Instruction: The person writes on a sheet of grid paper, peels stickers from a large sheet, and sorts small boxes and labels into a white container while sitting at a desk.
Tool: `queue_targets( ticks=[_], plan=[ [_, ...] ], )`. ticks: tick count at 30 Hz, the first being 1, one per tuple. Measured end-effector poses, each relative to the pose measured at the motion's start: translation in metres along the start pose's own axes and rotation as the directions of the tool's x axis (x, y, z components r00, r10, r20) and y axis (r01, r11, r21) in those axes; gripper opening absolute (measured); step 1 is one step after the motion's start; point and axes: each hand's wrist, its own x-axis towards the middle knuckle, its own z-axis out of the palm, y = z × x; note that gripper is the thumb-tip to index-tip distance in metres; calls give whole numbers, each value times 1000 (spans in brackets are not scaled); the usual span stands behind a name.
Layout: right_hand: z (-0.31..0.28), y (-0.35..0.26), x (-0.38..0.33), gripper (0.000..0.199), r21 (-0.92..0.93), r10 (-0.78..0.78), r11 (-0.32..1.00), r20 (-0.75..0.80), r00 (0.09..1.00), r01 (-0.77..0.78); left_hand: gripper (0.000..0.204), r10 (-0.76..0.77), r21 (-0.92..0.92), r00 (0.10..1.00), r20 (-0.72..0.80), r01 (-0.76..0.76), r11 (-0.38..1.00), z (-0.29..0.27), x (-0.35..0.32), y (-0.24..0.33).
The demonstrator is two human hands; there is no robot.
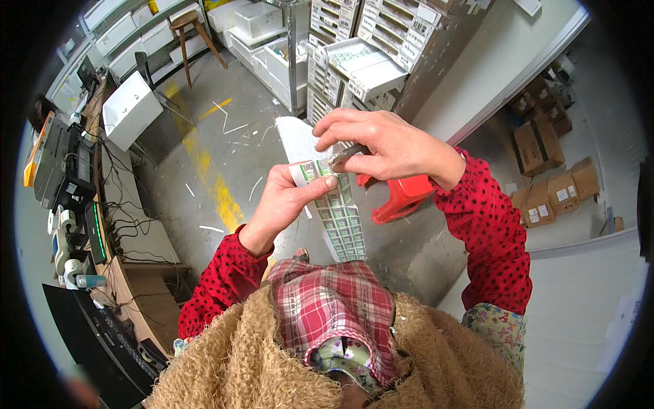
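My left hand [281, 202] pinches the upper end of a long sheet of green-and-white labels [346, 228], with the thumb lying on its face. The printed sheet hangs down in front of my checked apron, and a blank white stretch of paper [298, 138] shows beyond my hands. Over the top of the sheet, my right hand [387, 144] grips a small dark metal tool [348, 156]; its kind is partly hidden by the fingers. The tool's tip meets the labels close to my left thumb. Some of the right fingers are raised and bent.
A red plastic stool [403, 199] stands just beyond my right forearm. Drawer cabinets [371, 34] with a pulled-out tray [368, 66] are ahead. At left runs a desk with a printer [66, 163] and cables. Paper scraps litter the floor; cardboard boxes [537, 146] sit at right.
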Motion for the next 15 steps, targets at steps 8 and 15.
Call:
queue_targets(
  ticks=[8, 15],
  plan=[
    [-21, -8, 10, 22, 5, 181, 983, 187, 966, -185, 11, 92, 154, 989, 114, -109, 982, -6, 21, 35],
    [-21, -13, -1, 16, -37, 188, 982, 133, 973, -185, 13, 123, 159, 988, 90, -136, 978, 8, 26, 32]
  ],
)
